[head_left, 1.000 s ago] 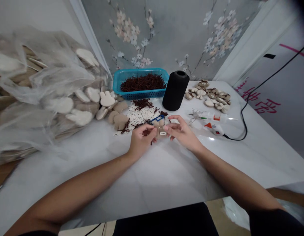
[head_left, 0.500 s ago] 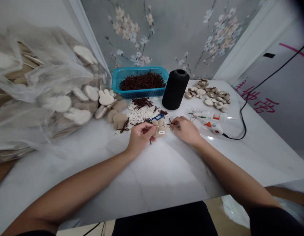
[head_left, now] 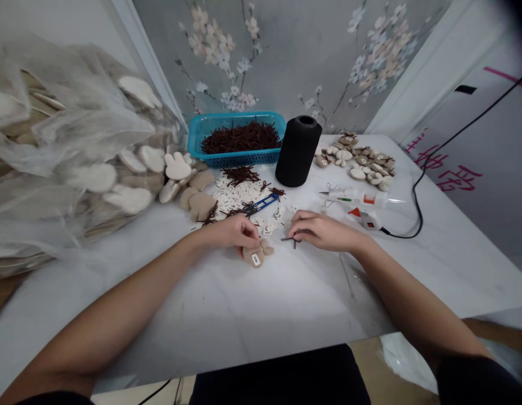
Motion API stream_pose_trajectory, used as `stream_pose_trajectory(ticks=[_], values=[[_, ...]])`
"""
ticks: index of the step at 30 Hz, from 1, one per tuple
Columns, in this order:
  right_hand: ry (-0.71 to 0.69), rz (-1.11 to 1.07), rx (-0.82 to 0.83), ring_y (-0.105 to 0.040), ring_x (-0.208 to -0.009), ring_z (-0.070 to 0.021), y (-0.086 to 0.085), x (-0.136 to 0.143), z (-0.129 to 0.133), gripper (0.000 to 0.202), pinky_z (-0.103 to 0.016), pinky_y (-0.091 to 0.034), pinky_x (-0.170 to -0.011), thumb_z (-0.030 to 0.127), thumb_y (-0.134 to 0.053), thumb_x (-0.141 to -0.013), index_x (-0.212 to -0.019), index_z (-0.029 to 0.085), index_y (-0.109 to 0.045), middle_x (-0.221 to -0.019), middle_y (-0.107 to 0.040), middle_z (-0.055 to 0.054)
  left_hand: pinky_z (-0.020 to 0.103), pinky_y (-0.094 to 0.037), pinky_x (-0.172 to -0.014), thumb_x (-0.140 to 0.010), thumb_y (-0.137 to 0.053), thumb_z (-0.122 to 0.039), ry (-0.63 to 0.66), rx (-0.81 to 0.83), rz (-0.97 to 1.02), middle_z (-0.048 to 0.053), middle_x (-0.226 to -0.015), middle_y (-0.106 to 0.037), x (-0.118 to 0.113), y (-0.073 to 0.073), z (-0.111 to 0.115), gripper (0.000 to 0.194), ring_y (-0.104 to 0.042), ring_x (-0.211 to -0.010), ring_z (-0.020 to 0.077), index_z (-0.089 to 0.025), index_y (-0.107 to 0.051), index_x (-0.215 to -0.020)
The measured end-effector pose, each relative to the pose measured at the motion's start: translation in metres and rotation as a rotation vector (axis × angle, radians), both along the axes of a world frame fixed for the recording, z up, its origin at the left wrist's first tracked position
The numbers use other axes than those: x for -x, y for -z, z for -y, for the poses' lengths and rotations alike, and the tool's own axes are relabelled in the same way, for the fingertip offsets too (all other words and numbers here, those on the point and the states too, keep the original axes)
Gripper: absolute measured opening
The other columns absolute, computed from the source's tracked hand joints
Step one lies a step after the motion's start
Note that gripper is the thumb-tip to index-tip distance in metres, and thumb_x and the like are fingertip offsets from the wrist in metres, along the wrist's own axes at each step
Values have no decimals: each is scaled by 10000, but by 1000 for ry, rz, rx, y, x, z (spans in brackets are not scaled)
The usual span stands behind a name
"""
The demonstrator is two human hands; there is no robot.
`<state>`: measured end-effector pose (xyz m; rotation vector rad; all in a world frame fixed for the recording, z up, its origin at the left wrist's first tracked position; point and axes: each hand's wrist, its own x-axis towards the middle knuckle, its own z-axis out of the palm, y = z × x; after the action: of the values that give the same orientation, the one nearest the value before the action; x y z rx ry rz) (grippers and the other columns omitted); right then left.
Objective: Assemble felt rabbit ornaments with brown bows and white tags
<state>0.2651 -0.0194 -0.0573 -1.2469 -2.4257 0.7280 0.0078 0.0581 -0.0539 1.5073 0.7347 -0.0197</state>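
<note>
Head view: the left hand (head_left: 239, 230) has its grip clamped on a beige rabbit-shaped piece (head_left: 253, 256), thumb and fingers pinching its upper side. The piece is tilted, its ears pointing to the right of that grip, and a small white label (head_left: 255, 259) with dark lettering sits on its body. Across a short gap to the right, the right hand (head_left: 318, 229) has its fingertips drawn together on a dark bow (head_left: 293, 241), whose thin ends stick out toward the left grip. The two hands are apart, both low over the white counter (head_left: 265, 315).

Just beyond the grips, many loose white tags (head_left: 235, 194) are scattered, with a blue tool (head_left: 265, 203) and several bows lying among them. To the left of the left grip are more beige pieces (head_left: 199, 205), and past them a large clear bag (head_left: 62, 132) with white and beige rabbit shapes in it and spilling at its edge. Straight ahead, farther off, are a blue basket (head_left: 239, 158) full of dark brown bows (head_left: 244, 138) and, beside it, a black thread cone (head_left: 298, 152). To the right of the right grip lies a glue gun (head_left: 370, 219) with an orange tip and black cord; beyond it sits a cluster of rabbit pieces (head_left: 373, 166), some with bows and labels.
</note>
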Motion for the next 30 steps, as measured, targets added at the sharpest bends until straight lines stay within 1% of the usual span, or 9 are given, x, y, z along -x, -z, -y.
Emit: stream_pose_trajectory(ticks=[1,3,6,9,16,20,26,28,30], values=[[22,2,-30,-582,-948,-169,0,2,2,216,-321,-462,-845,154,-478,-896,-998,226,-654,-1036,-579,-47,185,-465,-405,-630,-719,-228,21,5,-2,27,-536,-645,1,-1,-1,87,-589,-453,129,-162,-695,-579],[115,23,-82,-586,-955,-188,-1,4,4,207,-342,-464,-853,154,-485,-884,-999,214,-646,-1044,-572,-60,186,-454,-400,-624,-719,-220,46,1,1,30,-534,-650,1,-1,-2,75,-594,-448,135,-165,-698,-578],[231,107,-48,-603,-853,-192,-2,5,8,122,-349,-474,-795,203,-534,-869,-893,209,-653,-965,-593,-50,190,-448,-399,-609,-724,-206,44,-13,6,33,-534,-656,1,1,-3,55,-598,-449,141,-169,-702,-576],[224,148,18,-600,-799,-180,-1,7,9,106,-333,-470,-745,240,-552,-875,-857,219,-654,-927,-604,-33,189,-448,-400,-619,-721,-215,39,-13,6,29,-536,-659,1,2,-3,55,-596,-445,137,-176,-705,-584],[219,114,-42,-598,-805,-168,0,11,10,108,-310,-453,-724,240,-549,-881,-873,229,-657,-954,-605,-24,183,-468,-414,-650,-709,-232,57,-27,19,25,-568,-672,3,5,-3,54,-605,-460,132,-186,-716,-622],[211,144,-30,-591,-779,-162,2,14,11,128,-301,-441,-694,247,-537,-891,-859,230,-659,-940,-613,-20,175,-464,-416,-651,-708,-235,56,-32,23,28,-567,-671,3,6,-2,58,-600,-462,127,-187,-719,-620],[204,149,-19,-591,-776,-163,4,16,11,173,-288,-433,-675,187,-487,-888,-810,218,-638,-893,-614,-21,181,-469,-432,-639,-711,-233,75,-68,30,35,-570,-679,2,5,-2,57,-609,-476,137,-181,-732,-631],[208,123,-45,-584,-777,-165,5,20,12,178,-293,-437,-682,187,-471,-897,-813,212,-626,-897,-605,-28,183,-459,-416,-613,-728,-233,54,-68,40,32,-557,-675,1,5,-1,52,-606,-464,142,-181,-732,-616],[236,6,-109,-574,-791,-169,9,27,14,155,-299,-446,-698,208,-465,-911,-847,206,-606,-904,-594,-38,191,-449,-394,-571,-755,-236,2,-53,61,36,-544,-674,0,6,0,62,-605,-443,152,-183,-728,-587]])
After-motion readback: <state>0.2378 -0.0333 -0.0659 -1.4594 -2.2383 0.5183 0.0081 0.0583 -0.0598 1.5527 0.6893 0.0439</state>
